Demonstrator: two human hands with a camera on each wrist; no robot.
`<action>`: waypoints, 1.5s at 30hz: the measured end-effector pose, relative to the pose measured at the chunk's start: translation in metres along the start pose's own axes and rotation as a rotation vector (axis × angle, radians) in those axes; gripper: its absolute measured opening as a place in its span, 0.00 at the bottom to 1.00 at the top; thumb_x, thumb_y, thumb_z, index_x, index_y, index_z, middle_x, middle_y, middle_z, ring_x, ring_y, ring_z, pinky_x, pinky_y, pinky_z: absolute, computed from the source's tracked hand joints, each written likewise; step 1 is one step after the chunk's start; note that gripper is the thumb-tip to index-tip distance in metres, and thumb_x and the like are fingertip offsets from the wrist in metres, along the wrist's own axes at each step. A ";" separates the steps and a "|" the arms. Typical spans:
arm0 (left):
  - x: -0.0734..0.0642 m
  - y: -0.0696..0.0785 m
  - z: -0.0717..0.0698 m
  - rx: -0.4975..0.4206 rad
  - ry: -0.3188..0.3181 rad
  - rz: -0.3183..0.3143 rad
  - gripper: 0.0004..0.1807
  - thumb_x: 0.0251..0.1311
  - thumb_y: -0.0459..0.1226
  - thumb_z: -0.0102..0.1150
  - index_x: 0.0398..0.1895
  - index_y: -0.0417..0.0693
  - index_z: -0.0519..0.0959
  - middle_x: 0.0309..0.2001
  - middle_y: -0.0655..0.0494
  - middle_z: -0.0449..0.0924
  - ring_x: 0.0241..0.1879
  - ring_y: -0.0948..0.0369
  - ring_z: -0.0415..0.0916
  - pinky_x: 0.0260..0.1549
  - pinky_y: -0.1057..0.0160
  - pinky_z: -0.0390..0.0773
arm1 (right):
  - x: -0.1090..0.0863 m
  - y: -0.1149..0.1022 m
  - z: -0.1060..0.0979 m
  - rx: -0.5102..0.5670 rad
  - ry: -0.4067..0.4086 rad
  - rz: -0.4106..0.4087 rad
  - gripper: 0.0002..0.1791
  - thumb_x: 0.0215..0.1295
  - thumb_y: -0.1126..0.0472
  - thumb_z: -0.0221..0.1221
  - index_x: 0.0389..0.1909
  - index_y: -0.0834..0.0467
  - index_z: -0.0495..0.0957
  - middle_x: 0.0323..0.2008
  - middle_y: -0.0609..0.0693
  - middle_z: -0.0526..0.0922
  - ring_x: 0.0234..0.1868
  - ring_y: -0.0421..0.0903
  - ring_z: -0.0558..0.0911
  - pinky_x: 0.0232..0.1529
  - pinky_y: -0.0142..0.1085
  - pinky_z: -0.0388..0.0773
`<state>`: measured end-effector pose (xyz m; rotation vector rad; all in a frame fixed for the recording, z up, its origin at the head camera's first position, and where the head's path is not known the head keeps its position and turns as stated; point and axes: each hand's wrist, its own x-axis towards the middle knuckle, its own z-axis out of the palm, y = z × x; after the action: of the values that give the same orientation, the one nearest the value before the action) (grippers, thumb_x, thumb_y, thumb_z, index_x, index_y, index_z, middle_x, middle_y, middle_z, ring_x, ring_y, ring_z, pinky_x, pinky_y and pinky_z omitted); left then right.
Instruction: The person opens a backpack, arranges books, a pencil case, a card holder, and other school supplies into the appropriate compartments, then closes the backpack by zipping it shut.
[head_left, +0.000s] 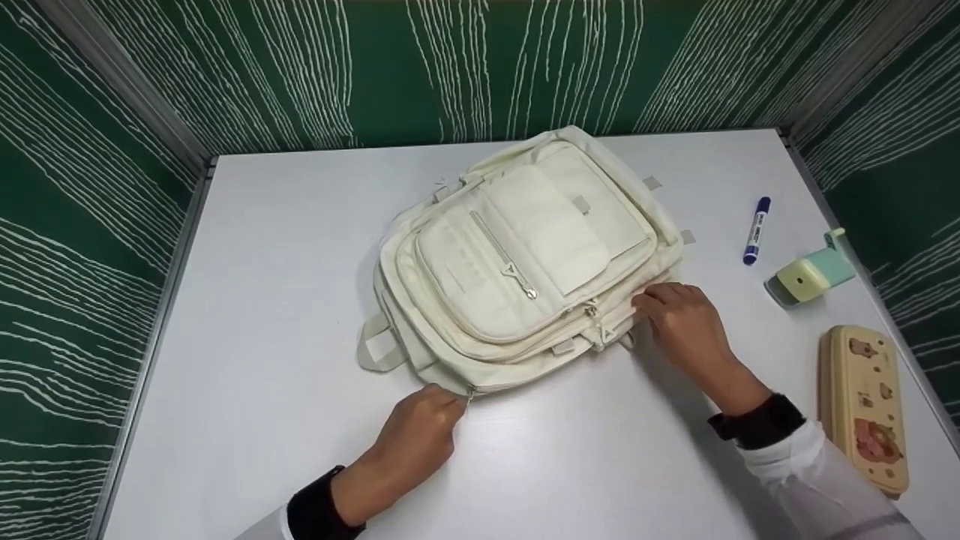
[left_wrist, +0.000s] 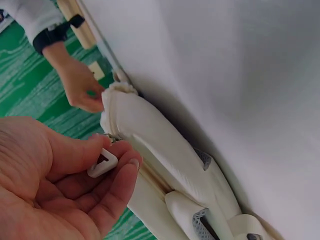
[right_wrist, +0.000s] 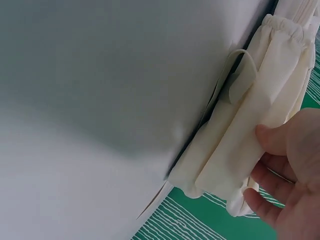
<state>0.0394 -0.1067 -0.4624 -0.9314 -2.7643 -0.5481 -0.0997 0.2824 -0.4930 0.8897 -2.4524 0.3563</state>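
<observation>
Cream fabric backpack [head_left: 540, 240] lies front face up on the white surface [head_left: 262, 300], set aslant before the person: its long axis runs from the handle loop [head_left: 364, 349], at the near left end, to the base, at the far right end. Both hands are engaged at the long side of the backpack that faces the person, one toward either end, so that this side spans the interval between them. The left hand [head_left: 417, 429] is at the backpack's handle end, just off its near corner, and pinches a small pale zipper pull [left_wrist: 96, 171] between thumb and fingers. The right hand [head_left: 686, 322] is nearer the backpack's base and grips the fabric there, the thumb against the side pocket [right_wrist: 277, 70]; how much material lies within the fingers cannot be determined. A second zipper pull [head_left: 599, 335] hangs on the backpack's side between the hands, closer to the right one. As judged, the line between the hands runs roughly parallel to the backpack's long axis. Loose articles noted to the right of the backpack, apart from it: a blue-capped marker [head_left: 757, 231], a mint-and-yellow device [head_left: 806, 279] of undetermined use, and, nearest the person, a beige decorated case [head_left: 862, 409].
</observation>
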 end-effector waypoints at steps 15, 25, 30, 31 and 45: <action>0.021 0.030 0.021 -0.029 -0.063 0.168 0.10 0.53 0.20 0.67 0.34 0.40 0.86 0.28 0.54 0.83 0.30 0.64 0.79 0.27 0.71 0.79 | 0.008 -0.025 -0.003 -0.026 -0.104 0.135 0.23 0.62 0.76 0.62 0.59 0.72 0.79 0.59 0.69 0.81 0.60 0.69 0.79 0.60 0.70 0.69; 0.019 0.026 0.023 -0.008 0.057 0.174 0.11 0.52 0.21 0.67 0.33 0.43 0.85 0.28 0.57 0.78 0.31 0.62 0.78 0.29 0.66 0.78 | 0.003 -0.130 0.007 0.175 -0.132 -0.215 0.18 0.66 0.65 0.61 0.56 0.62 0.83 0.52 0.56 0.86 0.52 0.55 0.83 0.57 0.58 0.77; 0.019 0.025 0.021 -0.006 0.061 0.161 0.11 0.53 0.21 0.68 0.35 0.43 0.85 0.30 0.56 0.79 0.33 0.62 0.79 0.31 0.66 0.78 | 0.008 -0.142 0.015 0.176 -0.110 -0.193 0.15 0.66 0.67 0.63 0.53 0.60 0.85 0.46 0.52 0.85 0.48 0.52 0.82 0.54 0.54 0.78; 0.019 0.025 0.020 -0.006 0.059 0.157 0.11 0.53 0.21 0.68 0.36 0.42 0.85 0.31 0.56 0.80 0.33 0.62 0.79 0.31 0.67 0.79 | 0.010 -0.143 0.016 0.181 -0.112 -0.179 0.14 0.65 0.67 0.64 0.52 0.59 0.85 0.46 0.52 0.85 0.48 0.51 0.82 0.54 0.53 0.78; 0.020 0.021 0.021 0.000 0.047 0.102 0.10 0.55 0.21 0.67 0.38 0.41 0.86 0.32 0.55 0.80 0.34 0.63 0.79 0.32 0.68 0.79 | 0.012 -0.141 0.016 0.325 -0.194 -0.183 0.09 0.62 0.64 0.71 0.42 0.57 0.84 0.41 0.47 0.84 0.45 0.49 0.81 0.47 0.44 0.74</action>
<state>0.0359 -0.0723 -0.4700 -1.0394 -2.6580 -0.5463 -0.0207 0.1639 -0.4899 1.3304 -2.5006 0.6414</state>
